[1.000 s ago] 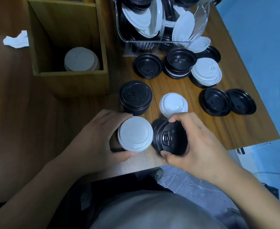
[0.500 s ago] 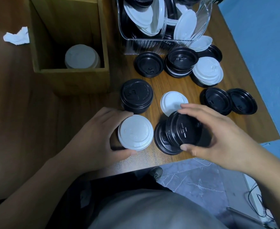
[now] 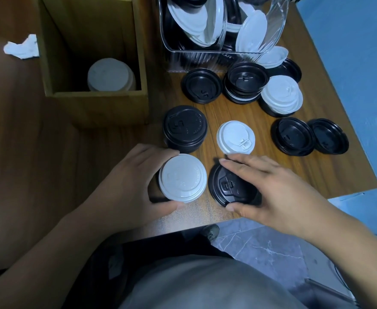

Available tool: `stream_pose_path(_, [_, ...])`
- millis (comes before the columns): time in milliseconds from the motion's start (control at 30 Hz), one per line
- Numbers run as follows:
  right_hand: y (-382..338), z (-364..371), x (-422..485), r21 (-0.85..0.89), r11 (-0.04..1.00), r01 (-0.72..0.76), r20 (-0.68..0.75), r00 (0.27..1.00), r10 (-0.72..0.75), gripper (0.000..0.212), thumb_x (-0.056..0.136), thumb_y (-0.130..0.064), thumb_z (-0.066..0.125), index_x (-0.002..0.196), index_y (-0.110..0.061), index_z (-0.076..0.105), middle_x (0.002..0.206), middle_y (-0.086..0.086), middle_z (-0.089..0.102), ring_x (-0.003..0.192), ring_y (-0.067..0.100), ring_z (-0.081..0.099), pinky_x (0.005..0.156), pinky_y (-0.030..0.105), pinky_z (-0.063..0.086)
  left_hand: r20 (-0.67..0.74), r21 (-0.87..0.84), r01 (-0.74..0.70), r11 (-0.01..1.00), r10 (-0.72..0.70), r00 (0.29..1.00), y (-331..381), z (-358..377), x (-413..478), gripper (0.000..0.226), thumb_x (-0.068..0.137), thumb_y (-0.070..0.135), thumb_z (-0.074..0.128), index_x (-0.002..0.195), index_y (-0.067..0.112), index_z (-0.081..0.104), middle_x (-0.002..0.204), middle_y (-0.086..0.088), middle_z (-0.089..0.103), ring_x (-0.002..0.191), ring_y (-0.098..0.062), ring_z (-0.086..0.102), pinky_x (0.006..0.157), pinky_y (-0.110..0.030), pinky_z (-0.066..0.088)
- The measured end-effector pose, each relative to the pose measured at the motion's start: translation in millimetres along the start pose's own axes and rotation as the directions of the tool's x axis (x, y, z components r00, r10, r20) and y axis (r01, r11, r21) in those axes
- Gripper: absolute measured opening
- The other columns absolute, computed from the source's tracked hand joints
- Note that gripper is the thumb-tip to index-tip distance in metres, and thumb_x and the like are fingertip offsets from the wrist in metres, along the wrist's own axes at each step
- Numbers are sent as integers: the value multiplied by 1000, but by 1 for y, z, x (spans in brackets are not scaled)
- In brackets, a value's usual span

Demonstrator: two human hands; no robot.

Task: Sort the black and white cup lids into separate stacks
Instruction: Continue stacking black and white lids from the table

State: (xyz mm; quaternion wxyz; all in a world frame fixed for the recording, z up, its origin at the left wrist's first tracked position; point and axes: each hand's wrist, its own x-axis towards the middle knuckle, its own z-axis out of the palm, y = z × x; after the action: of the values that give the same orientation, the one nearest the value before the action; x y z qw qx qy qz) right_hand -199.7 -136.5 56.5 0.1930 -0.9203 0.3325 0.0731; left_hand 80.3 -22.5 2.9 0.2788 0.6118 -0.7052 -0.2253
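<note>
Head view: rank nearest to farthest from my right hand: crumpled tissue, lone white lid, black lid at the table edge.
1. Black lid, under the right hand.
2. Lone white lid, just past its fingertips.
3. Crumpled tissue, far left.

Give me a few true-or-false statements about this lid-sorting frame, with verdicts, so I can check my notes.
1. The left hand grips a white lid stack. True.
2. The right hand holds a white lid. False: its thumb and fingers span a black lid on the table.
3. The wooden box contains black lids. False: only white lids show inside it.
4. The clear container holds both black and white lids. True.
</note>
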Motion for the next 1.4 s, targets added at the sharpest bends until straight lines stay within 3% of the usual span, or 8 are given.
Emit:
stream_pose_path(167, [-4, 0, 1, -161, 987, -12, -18, 1000, 9, 87, 79, -79, 50, 155, -46, 24, 155, -23, 38, 135, 4, 33, 81, 35, 57, 1, 5, 0, 1000, 0, 1000, 0, 1, 1, 85, 67, 49, 90, 137, 17, 56, 126, 14, 58, 120, -8, 50, 103, -11, 33])
stream_pose_path(300, [0, -8, 3, -89, 996, 17, -73, 997, -24, 82, 83, -82, 46, 153, -40, 38, 154, -18, 41, 132, 8, 41, 94, 38, 54, 9, 15, 5, 1000, -5, 1000, -1, 1, 0, 86, 66, 49, 91, 138, 18, 56, 127, 14, 59, 121, -9, 51, 103, -13, 34])
stream_pose_path(467, [28, -35, 28, 142, 986, 87, -300, 953, -41, 41, 99, -27, 61, 139, -27, 58, 140, -8, 54, 131, 13, 48, 109, 40, 42, 4, 16, 6, 1000, -6, 1000, 0, 1, 1, 84, 67, 48, 91, 137, 18, 56, 127, 13, 59, 120, -10, 51, 101, -19, 39])
stream_pose_path(600, [47, -46, 58, 59, 996, 63, 32, 997, -65, 73, 86, 3, 70, 146, -34, 52, 158, -11, 38, 147, 15, 28, 123, 32, 21, 18, 16, 13, 1000, -13, 1000, 1, 0, 1, 84, 68, 50, 89, 138, 19, 55, 127, 14, 58, 120, -9, 50, 102, -13, 34])
stream_pose_path(867, [31, -46, 78, -252, 957, -142, -7, 989, 145, 87, 78, -75, 60, 151, -31, 42, 140, -1, 48, 125, 27, 53, 100, 41, 47, 9, 3, 11, 1000, -11, 1000, 1, 0, 1, 83, 69, 52, 86, 138, 18, 56, 126, 14, 59, 120, -8, 50, 102, -16, 37])
stream_pose_path(1067, [44, -42, 74, -90, 992, -87, 94, 991, 95, 89, 79, -46, 82, 155, -34, 36, 150, -10, 45, 132, 20, 41, 112, 31, 32, -10, 1, 12, 1000, -12, 1000, 2, 2, 1, 81, 71, 55, 80, 138, 16, 56, 130, 14, 58, 121, -7, 49, 105, -16, 35])
stream_pose_path(1267, [-8, -54, 47, 92, 991, -97, -270, 955, 119, 81, 67, -81, 68, 130, -32, 58, 114, -15, 60, 101, 4, 54, 90, 26, 45, -6, 11, 44, 999, -43, 999, 3, 3, 2, 85, 69, 58, 82, 138, 16, 55, 129, 11, 56, 118, -5, 47, 104, -14, 33])
stream_pose_path(1400, [-70, -26, 35, -65, 997, -44, -247, 969, 27, 79, 71, -84, 57, 123, -25, 61, 100, -7, 58, 92, 17, 55, 79, 36, 50, -5, 9, 54, 999, -54, 999, 5, 3, 3, 88, 70, 65, 74, 138, 14, 53, 123, 13, 54, 112, -2, 41, 101, -7, 28])
